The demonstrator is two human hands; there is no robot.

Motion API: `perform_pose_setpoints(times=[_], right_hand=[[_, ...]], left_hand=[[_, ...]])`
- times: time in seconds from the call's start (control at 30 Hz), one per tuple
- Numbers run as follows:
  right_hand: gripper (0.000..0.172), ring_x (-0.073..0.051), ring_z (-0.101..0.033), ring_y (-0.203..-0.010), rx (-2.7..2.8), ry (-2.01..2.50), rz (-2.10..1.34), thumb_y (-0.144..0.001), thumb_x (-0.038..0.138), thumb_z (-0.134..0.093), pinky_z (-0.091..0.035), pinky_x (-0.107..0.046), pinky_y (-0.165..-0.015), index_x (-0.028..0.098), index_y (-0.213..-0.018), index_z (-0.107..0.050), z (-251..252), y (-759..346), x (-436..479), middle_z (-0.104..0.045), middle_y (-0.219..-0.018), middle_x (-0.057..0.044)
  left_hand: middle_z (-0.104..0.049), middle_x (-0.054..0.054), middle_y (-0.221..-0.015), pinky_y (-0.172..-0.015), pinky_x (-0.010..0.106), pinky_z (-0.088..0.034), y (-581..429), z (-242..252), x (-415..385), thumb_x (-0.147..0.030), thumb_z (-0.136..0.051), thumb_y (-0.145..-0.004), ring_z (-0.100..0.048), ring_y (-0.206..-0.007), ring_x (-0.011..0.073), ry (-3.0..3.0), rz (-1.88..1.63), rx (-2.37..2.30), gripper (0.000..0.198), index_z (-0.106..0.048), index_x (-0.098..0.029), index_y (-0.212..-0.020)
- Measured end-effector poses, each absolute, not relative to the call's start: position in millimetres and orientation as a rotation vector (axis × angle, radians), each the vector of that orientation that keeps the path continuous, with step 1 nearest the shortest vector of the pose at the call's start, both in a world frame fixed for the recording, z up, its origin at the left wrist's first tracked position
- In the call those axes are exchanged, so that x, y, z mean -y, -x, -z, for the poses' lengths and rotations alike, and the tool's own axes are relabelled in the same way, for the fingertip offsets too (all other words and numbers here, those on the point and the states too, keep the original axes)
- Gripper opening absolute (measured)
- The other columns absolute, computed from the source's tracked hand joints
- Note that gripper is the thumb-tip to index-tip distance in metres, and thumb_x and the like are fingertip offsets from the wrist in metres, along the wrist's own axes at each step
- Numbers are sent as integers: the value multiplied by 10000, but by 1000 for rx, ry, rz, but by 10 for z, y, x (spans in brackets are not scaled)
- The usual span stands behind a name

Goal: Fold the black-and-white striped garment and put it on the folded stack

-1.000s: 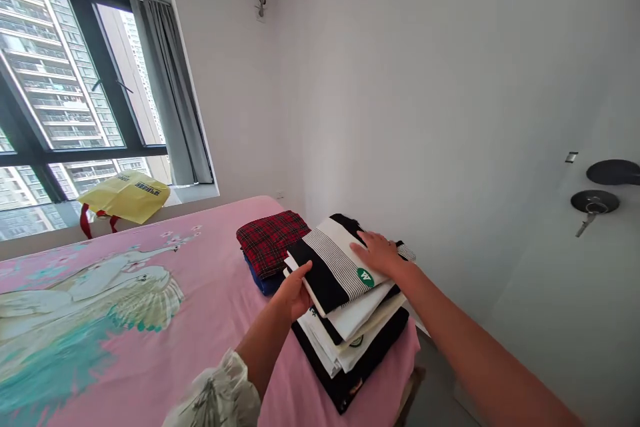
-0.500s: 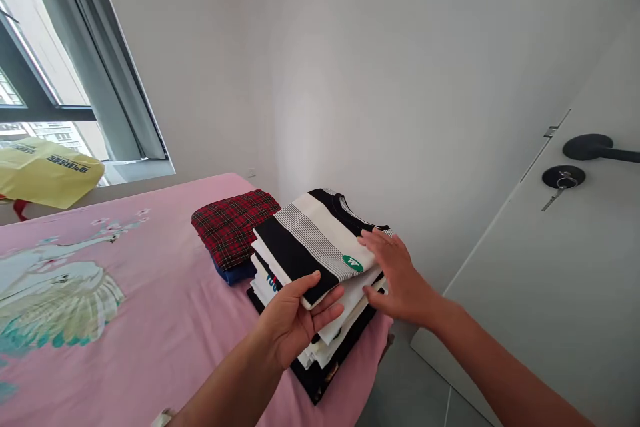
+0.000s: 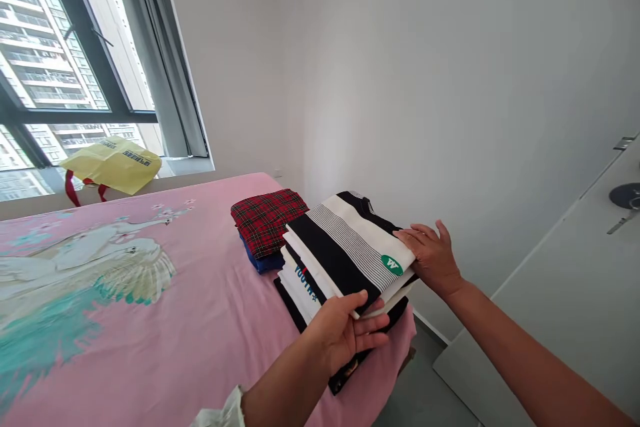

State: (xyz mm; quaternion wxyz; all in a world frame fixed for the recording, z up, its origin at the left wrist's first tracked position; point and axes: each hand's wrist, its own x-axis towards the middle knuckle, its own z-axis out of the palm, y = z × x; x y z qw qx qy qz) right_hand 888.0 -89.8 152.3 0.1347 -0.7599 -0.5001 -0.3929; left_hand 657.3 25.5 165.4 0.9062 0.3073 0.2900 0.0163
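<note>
A folded black, white and striped T-shirt (image 3: pixel 345 243) with a green oval patch lies on top of a stack of folded clothes (image 3: pixel 303 287). My left hand (image 3: pixel 345 330) is closed on its near corner, thumb above and fingers underneath, partly spread. At the right edge, my right hand (image 3: pixel 434 259) grips the shirt with its front fingers on top; the other fingers are raised and the thumb is hidden. White garments, one with blue lettering, show below, and a black garment (image 3: pixel 345 377) forms the bottom layer.
A red plaid garment (image 3: pixel 267 217) rests on a blue one (image 3: pixel 260 261) beside the stack. Both piles are on a bed with a pink printed sheet (image 3: pixel 215 333). A yellow bag (image 3: pixel 113 163) sits by the window. The door (image 3: pixel 575 293) stands at the right.
The view has swung left, so things appear farther right. My right hand has come onto the shirt's right edge, and the upper garments look slightly lifted at the near side.
</note>
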Motion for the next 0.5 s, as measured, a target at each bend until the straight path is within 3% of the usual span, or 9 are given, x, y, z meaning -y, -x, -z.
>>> perform_pose_setpoints(times=[0.23, 0.3, 0.37, 0.43, 0.5], right_hand=[[323, -242, -514, -1119, 1459, 2244, 977, -861, 162, -427, -144, -510, -1077, 228, -1118, -613, -1563, -8910, 795, -676, -1087, -40], [358, -258, -490, -1157, 1540, 2279, 916, -844, 135, -403, -143, -535, -1071, 235, -1122, -605, -1649, -8922, 825, -666, -1112, -44], [447, -282, -427, -1234, 1605, 2305, 868, -789, 86, -395, -124, -584, -1066, 242, -1169, -570, -1760, -8839, 894, -611, -1213, -52], [537, -279, -372, -1291, 1673, 2286, 762, -726, 57, -399, -135, -595, -1076, 241, -1214, -528, -1886, -8624, 953, -532, -1314, -56], [544, -234, -344, -1320, 1760, 2206, 586, -732, 75, -403, -183, -530, -1105, 233, -1245, -493, -2001, -8302, 943, -480, -1364, -53]], left_hand=[[-698, 95, -924, -493, 243, -506, -6311, -1567, -186, -468, -620, -762, -663, -632, 151, -902, 95, -480, 416, -571, -140, -1014], [-681, 76, -694, -370, 210, -410, -6262, -1564, -247, -608, -547, -748, -596, -465, 129, -1070, 143, -490, 501, -623, -121, -836], [-548, 23, -443, -286, 193, -259, -6227, -1547, -431, -696, -447, -747, -456, -305, 97, -1211, 87, -606, 593, -579, -133, -614], [-433, -40, -368, -283, 183, -169, -6219, -1528, -737, -663, -444, -770, -351, -258, 65, -1209, -146, -793, 542, -505, -164, -569], [-463, -74, -447, -310, 161, -178, -6258, -1523, -1102, -571, -504, -790, -351, -295, 40, -1116, -374, -915, 406, -507, -179, -685]])
